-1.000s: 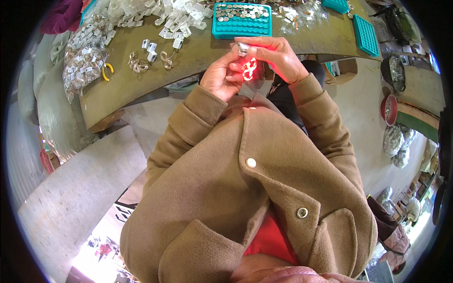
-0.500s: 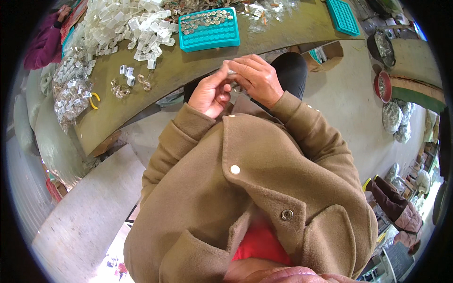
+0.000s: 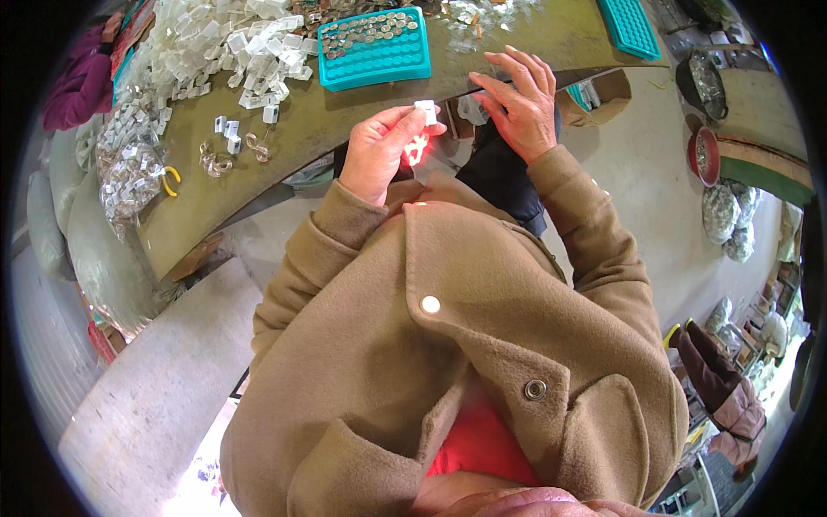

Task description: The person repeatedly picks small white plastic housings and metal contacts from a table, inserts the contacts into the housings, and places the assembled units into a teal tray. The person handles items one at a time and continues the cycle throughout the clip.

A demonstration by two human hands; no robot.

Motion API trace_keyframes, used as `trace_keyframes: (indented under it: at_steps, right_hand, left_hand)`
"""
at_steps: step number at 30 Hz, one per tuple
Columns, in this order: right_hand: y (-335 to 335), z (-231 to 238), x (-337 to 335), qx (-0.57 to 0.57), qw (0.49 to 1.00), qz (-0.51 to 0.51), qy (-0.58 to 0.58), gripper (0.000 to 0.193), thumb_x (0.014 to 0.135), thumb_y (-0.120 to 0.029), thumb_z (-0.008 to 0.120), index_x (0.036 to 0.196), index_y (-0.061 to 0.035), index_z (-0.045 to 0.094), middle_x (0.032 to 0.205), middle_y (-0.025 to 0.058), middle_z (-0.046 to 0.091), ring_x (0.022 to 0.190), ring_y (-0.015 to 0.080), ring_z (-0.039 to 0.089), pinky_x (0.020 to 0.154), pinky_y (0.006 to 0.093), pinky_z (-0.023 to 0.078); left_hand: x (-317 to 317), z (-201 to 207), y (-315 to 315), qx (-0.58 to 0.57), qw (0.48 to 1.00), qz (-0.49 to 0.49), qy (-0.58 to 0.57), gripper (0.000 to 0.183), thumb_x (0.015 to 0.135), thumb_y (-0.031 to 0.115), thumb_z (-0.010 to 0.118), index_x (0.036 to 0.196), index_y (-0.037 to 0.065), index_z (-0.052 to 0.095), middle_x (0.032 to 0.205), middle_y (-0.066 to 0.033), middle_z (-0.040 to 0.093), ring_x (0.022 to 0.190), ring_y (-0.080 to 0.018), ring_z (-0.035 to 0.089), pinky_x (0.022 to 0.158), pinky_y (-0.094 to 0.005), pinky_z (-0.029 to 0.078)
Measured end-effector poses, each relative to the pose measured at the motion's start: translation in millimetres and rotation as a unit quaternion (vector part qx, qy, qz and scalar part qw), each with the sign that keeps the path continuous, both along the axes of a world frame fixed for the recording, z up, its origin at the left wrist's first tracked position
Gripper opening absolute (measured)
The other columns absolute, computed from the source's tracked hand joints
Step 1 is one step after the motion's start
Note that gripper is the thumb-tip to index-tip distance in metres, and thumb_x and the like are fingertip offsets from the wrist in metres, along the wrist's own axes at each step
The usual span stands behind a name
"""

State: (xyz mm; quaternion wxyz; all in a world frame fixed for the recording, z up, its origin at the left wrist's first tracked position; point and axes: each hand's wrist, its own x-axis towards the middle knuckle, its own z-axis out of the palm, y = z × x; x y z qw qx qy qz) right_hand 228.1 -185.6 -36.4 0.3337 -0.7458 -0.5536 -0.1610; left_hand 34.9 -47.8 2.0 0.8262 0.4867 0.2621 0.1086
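My left hand (image 3: 375, 155) pinches a small white plastic battery case (image 3: 425, 112) between thumb and fingers, above my lap. Just below the case, wire lights (image 3: 417, 150) glow red beside the palm. My right hand (image 3: 524, 103) is raised apart from it at the table's front edge, fingers spread, holding nothing. Beyond my hands, a teal tray (image 3: 405, 59) of round pockets carries rows of coin cells (image 3: 362, 36) in its far part. Left of it lie several white cases (image 3: 232, 129) and coils of thin wire (image 3: 258, 146).
A large heap of clear and white cases (image 3: 215, 43) covers the table's far left. A yellow-handled tool (image 3: 172, 181) lies by a bag of cases (image 3: 129, 168). Another teal tray (image 3: 629, 30) sits far right. A person in a purple sleeve (image 3: 77, 86) is at left; a red bowl (image 3: 702, 155) stands at right.
Both hands were together; my right hand has let go and moved away to the right and up, opening. My left hand now shows the case, and red light has come on below it.
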Motion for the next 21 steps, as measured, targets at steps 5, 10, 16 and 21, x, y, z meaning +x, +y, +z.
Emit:
trace_keyframes:
  at_steps: [5, 10, 16, 21]
  right_hand:
    - [5.8, -10.3, 7.7, 0.052, 0.997, 0.060, -0.017, 0.016, 0.075, -0.011, 0.073, 0.090, -0.0163, 0.072, 0.110, -0.0019, 0.066, 0.116, 0.0207, 0.056, 0.104, 0.0427, 0.036]
    - [8.4, 4.2, -4.4, 0.069, 0.986, 0.064, 0.141, 0.009, 0.084, -0.003, 0.066, 0.092, -0.0055, 0.066, 0.096, 0.0034, 0.069, 0.095, 0.0202, 0.066, 0.085, 0.0329, 0.050]
    - [20.9, 33.9, -42.8, 0.043, 0.896, 0.078, 0.435, 0.015, 0.086, 0.004, 0.058, 0.098, -0.0012, 0.065, 0.090, 0.0082, 0.069, 0.083, 0.0134, 0.067, 0.073, 0.0268, 0.052]
    - [32.8, 50.7, -57.6, 0.014, 0.912, 0.118, 0.393, 0.018, 0.086, 0.001, 0.060, 0.103, -0.0025, 0.068, 0.085, 0.0093, 0.067, 0.075, 0.0147, 0.065, 0.069, 0.0275, 0.052]
  left_hand:
    - [1.3, -2.6, 1.6, -0.058, 0.998, -0.015, 0.006, 0.033, 0.101, 0.025, 0.052, 0.117, -0.002, 0.062, 0.096, -0.0040, 0.068, 0.083, -0.0113, 0.064, 0.077, -0.0251, 0.051]
    - [0.2, -6.4, 3.4, -0.119, 0.993, -0.003, 0.022, 0.038, 0.102, 0.030, 0.048, 0.120, -0.002, 0.060, 0.090, -0.0027, 0.066, 0.076, -0.0108, 0.062, 0.071, -0.0257, 0.053]
    - [0.5, -7.6, 6.2, -0.206, 0.978, 0.026, 0.015, 0.039, 0.100, 0.031, 0.054, 0.120, -0.001, 0.060, 0.092, -0.0028, 0.067, 0.075, -0.0072, 0.060, 0.075, -0.0283, 0.053]
    - [-7.0, -2.4, 8.2, -0.226, 0.973, 0.055, 0.007, 0.030, 0.095, 0.033, 0.063, 0.103, 0.004, 0.066, 0.090, -0.0011, 0.066, 0.061, -0.0036, 0.049, 0.064, -0.0215, 0.047]
